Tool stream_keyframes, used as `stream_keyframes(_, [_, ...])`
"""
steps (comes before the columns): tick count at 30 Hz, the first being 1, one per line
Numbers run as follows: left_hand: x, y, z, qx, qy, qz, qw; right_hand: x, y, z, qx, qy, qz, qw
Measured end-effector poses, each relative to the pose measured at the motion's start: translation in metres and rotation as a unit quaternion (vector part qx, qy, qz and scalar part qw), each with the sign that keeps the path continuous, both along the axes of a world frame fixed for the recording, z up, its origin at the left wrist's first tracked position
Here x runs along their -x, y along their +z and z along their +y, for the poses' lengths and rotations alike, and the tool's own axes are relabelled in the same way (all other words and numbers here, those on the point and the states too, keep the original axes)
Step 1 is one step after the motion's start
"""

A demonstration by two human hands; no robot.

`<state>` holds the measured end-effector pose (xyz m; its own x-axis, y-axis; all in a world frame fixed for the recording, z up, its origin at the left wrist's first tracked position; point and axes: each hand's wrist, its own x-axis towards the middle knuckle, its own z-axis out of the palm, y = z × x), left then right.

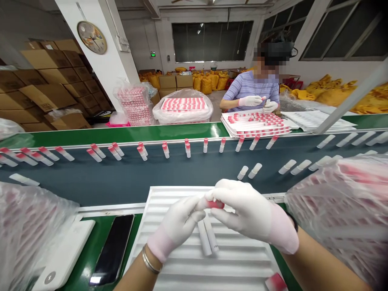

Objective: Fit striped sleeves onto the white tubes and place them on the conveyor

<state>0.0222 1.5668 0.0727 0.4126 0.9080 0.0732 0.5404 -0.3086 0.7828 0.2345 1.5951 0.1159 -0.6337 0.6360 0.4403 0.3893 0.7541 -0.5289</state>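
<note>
Both my hands wear white gloves with pale pink cuffs. Between them is a small white tube with a red end (214, 204). My left hand (178, 222) pinches its pale end, while my right hand (247, 208) grips around the red end; the fingers partly cover it. Below the hands, two plain white tubes (207, 238) lie side by side on a ridged white tray (169, 262). A red-and-white piece (275, 281) rests at the tray's lower right corner, cut off by the frame edge.
Beyond the tray runs a dark conveyor belt (127, 182) carrying red-capped tubes (205, 145) and plain white tubes (287, 166). A phone (113, 250) and a white power bank (66, 258) lie left. Plastic-wrapped stacks (342, 210) flank me. Across the belt, a gloved co-worker (251, 87) handles tubes.
</note>
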Motion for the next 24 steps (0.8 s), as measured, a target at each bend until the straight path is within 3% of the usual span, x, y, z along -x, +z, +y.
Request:
stream_keyframes(6, [0.002,0.004,-0.006,0.004,-0.03,-0.013,0.999,0.005,0.007,-0.005,0.055,0.067,0.036,0.996])
stream_keyframes(10, [-0.005,-0.002,-0.011,-0.033,0.006,-0.111,0.993,0.02,0.002,-0.015,0.074,-0.026,0.136,0.988])
stream_keyframes(15, [-0.014,-0.021,-0.019,-0.077,0.08,-0.181,0.977,0.04,-0.005,-0.031,0.189,-0.095,0.263,0.941])
stream_keyframes(18, [-0.014,-0.024,-0.023,-0.08,0.11,-0.206,0.969,0.044,-0.002,-0.036,0.184,-0.087,0.264,0.943])
stream_keyframes(24, [-0.007,-0.014,-0.026,0.001,0.061,-0.259,0.964,0.037,0.007,-0.033,0.156,-0.002,0.208,0.966])
